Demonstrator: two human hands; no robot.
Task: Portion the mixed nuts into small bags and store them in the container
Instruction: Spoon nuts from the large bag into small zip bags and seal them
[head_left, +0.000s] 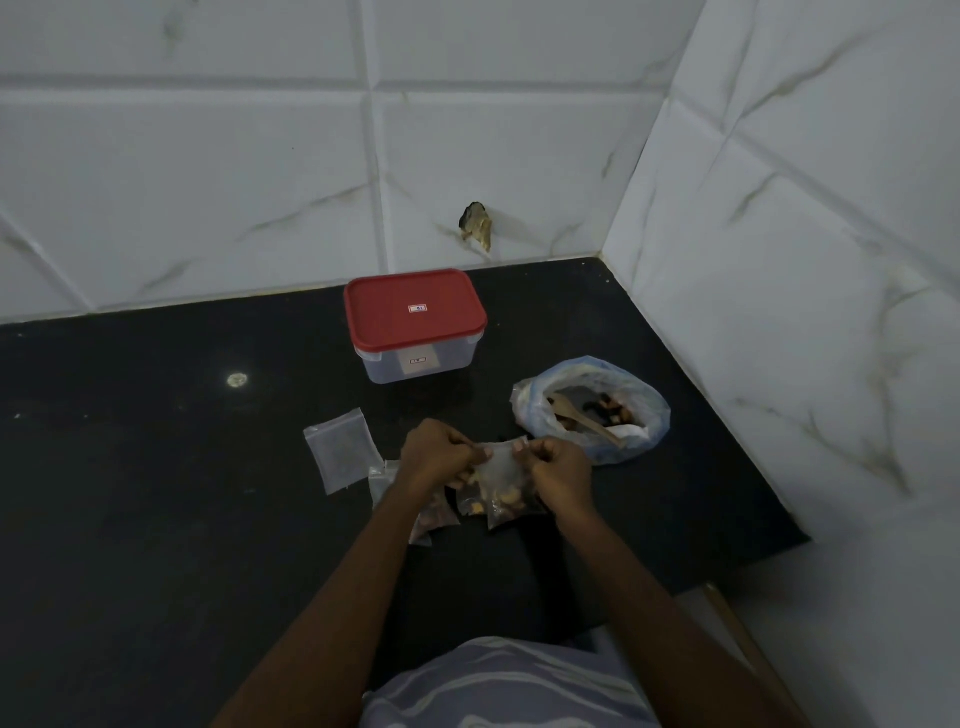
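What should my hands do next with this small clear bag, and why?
Probably press its top edge shut. The left hand and right hand both pinch the mouth of the small clear plastic bag, and mixed nuts sit in its bottom, so it looks filled.

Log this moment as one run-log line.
small clear nut-filled plastic bag: held at top | left hand: pinches its top edge | right hand: pinches its top edge | red-lidded clear plastic container: lid on

Left hand (435, 458), right hand (560, 472), fingers (468, 453) pinched.
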